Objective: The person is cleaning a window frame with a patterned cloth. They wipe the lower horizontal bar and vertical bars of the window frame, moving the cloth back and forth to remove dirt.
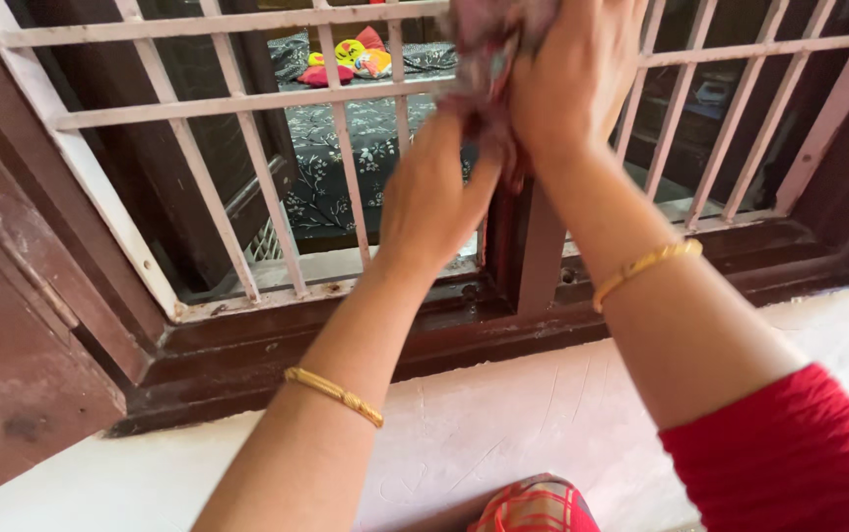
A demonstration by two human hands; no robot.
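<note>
Barred window [247, 167] in a brown frame stood behind, left hand [434, 197] pinched the cloth [489, 59], right hand [572, 74] gripped the same cloth against the bars.

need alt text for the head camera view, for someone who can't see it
Two bare hands, left hand and right hand, grip a crumpled dark reddish cloth against a pale pink metal window grille. Thin gold bangles circle both wrists; a dark brown wooden window frame runs below.

Two hands, left [431, 197] and right [572, 74], share one cloth [484, 59]; two gold bangles [334, 396] on the wrists; one barred window grille [198, 103], upper frame.
</note>
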